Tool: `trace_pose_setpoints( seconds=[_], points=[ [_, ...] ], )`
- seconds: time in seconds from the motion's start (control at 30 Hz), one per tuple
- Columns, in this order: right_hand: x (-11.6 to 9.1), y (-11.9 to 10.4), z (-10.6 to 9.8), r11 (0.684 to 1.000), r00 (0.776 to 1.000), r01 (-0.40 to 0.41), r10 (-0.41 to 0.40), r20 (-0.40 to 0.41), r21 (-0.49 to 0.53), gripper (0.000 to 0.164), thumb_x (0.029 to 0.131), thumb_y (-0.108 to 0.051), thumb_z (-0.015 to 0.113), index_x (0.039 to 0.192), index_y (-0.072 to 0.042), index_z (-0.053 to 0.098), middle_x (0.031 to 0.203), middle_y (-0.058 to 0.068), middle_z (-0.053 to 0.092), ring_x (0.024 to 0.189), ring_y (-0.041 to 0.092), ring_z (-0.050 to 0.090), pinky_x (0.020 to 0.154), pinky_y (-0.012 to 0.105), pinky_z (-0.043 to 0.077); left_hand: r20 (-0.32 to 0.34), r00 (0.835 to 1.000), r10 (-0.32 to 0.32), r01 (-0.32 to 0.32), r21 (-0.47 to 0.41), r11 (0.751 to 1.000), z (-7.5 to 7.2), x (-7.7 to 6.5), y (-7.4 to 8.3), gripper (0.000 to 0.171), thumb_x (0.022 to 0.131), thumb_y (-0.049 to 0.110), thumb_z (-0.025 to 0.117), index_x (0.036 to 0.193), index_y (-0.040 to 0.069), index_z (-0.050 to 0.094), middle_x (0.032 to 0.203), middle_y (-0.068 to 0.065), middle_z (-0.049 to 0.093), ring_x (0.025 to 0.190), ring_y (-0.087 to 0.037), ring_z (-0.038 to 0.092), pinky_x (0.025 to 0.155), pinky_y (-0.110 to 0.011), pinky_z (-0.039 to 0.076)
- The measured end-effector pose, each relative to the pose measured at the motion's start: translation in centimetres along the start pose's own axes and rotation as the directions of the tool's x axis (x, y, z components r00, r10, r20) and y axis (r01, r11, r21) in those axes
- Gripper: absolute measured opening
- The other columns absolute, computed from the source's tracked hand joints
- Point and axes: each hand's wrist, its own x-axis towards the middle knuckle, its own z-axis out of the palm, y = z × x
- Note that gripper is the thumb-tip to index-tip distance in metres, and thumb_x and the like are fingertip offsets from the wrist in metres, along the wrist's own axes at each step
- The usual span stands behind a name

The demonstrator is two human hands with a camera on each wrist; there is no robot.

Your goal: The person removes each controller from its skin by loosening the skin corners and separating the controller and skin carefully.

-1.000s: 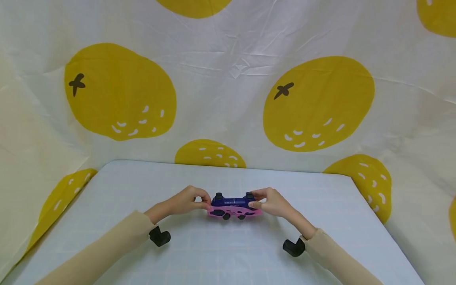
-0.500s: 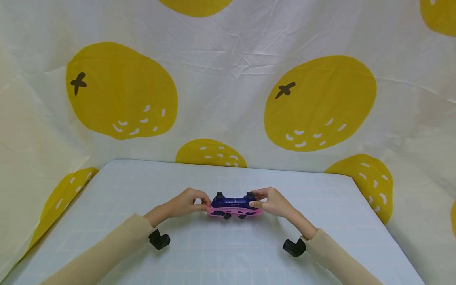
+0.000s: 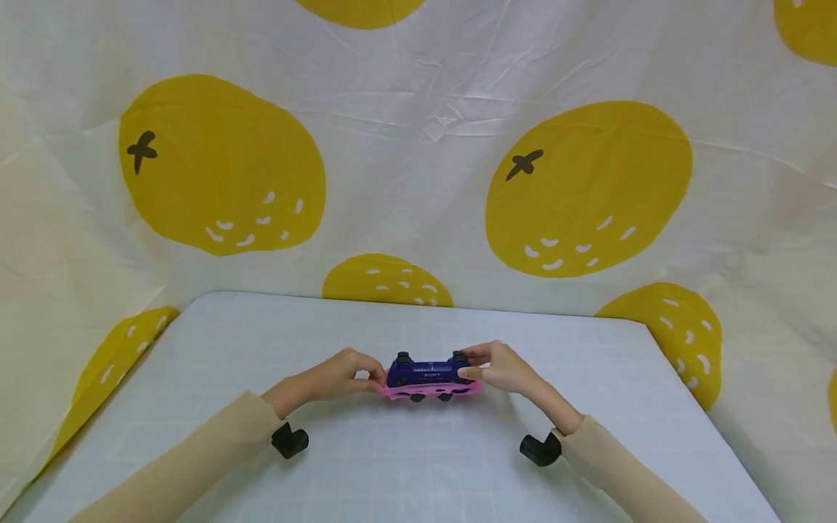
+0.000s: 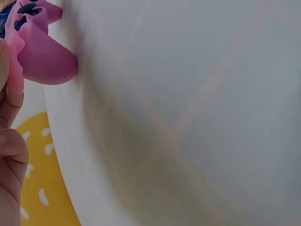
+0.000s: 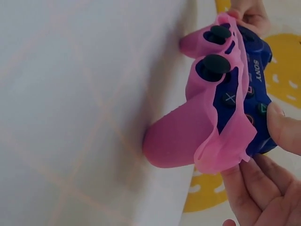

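Observation:
A dark blue game controller [image 3: 428, 372] marked SONY is held up between both hands, its handles pointing down at the table. A pink silicone cover [image 5: 174, 136] wraps the handles and lies around the black thumbsticks [image 5: 216, 66]. Its loose edge is folded back, so the controller's top and several buttons show bare. My left hand [image 3: 343, 374] pinches the cover's edge at the left end. At the other end my right hand [image 3: 500, 369] grips the controller, thumb on the face by the triangle button and fingers behind.
A pale checked cloth covers the table [image 3: 418, 465]. Behind it hangs a white curtain [image 3: 405, 181] with large yellow fruit prints. Black wrist cameras [image 3: 290, 440] sit below both sleeves.
My left hand has moved slightly down with the cover's edge, and more of the controller's blue body and lettering shows. The right hand stays nearly still.

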Motion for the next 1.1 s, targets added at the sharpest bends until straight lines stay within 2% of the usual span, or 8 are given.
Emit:
trace_pose_setpoints(
  seconds=[0.17, 0.43, 0.53, 0.8, 0.93, 1.1],
  points=[
    [0.1, 0.0, -0.1, 1.000, 1.000, -0.028, 0.028, 0.003, 0.015, 0.045, 0.086, -0.023, 0.071, 0.122, 0.003, 0.063, 0.116, 0.019, 0.068, 0.108, 0.032, 0.065, 0.094, 0.049, 0.050, 0.002, 1.000, 0.012, -0.012, 0.010, 1.000, 0.3, -0.2, -0.2, 0.007, 0.091, 0.024, 0.063, 0.095, 0.020, 0.068, 0.093, 0.009, 0.070, 0.087, -0.002, 0.058, 0.087, -0.023, 0.052],
    [0.2, 0.0, -0.2, 0.999, 0.999, -0.038, 0.038, 0.015, 0.033, 0.048, 0.086, -0.024, 0.071, 0.123, 0.005, 0.061, 0.116, 0.020, 0.067, 0.109, 0.032, 0.064, 0.095, 0.049, 0.049, -0.022, 1.000, 0.002, -0.002, -0.013, 1.000, 0.6, -0.5, -0.3, 0.006, 0.092, 0.022, 0.063, 0.093, 0.018, 0.067, 0.092, 0.007, 0.069, 0.083, -0.002, 0.054, 0.077, -0.022, 0.049],
    [0.2, 0.0, -0.2, 0.999, 0.999, -0.035, 0.034, 0.022, 0.036, 0.049, 0.085, -0.024, 0.071, 0.123, 0.005, 0.061, 0.117, 0.021, 0.067, 0.109, 0.033, 0.064, 0.095, 0.049, 0.049, -0.028, 1.000, -0.014, 0.013, -0.035, 0.999, 0.9, -0.7, -0.6, 0.005, 0.092, 0.021, 0.063, 0.093, 0.018, 0.067, 0.092, 0.006, 0.069, 0.084, -0.002, 0.054, 0.075, -0.020, 0.047],
    [0.3, 0.1, -0.3, 0.998, 0.998, -0.046, 0.045, 0.032, 0.041, 0.049, 0.086, -0.023, 0.070, 0.124, 0.006, 0.060, 0.115, 0.021, 0.068, 0.107, 0.031, 0.065, 0.094, 0.047, 0.050, -0.022, 0.995, -0.094, 0.093, -0.062, 0.994, 1.6, -0.5, -1.1, 0.004, 0.092, 0.023, 0.063, 0.092, 0.021, 0.067, 0.092, 0.010, 0.067, 0.088, -0.004, 0.056, 0.082, -0.022, 0.047],
    [0.3, 0.2, -0.4, 0.998, 0.998, -0.046, 0.045, 0.032, 0.039, 0.049, 0.086, -0.024, 0.070, 0.124, 0.006, 0.060, 0.115, 0.021, 0.068, 0.108, 0.031, 0.065, 0.094, 0.048, 0.050, -0.052, 0.995, -0.080, 0.077, -0.059, 0.995, 1.8, -0.2, -1.4, 0.005, 0.091, 0.025, 0.064, 0.090, 0.021, 0.066, 0.089, 0.011, 0.067, 0.087, -0.005, 0.057, 0.083, -0.023, 0.049],
    [0.5, 0.2, -0.5, 0.998, 0.999, -0.029, 0.027, 0.044, 0.048, 0.051, 0.086, -0.026, 0.070, 0.125, 0.006, 0.060, 0.114, 0.020, 0.068, 0.107, 0.030, 0.066, 0.094, 0.048, 0.050, -0.128, 0.989, -0.078, 0.067, -0.087, 0.994, 2.2, -0.5, -1.7, 0.008, 0.092, 0.025, 0.064, 0.091, 0.019, 0.068, 0.088, 0.008, 0.069, 0.087, -0.004, 0.059, 0.085, -0.024, 0.049]
  ],
)
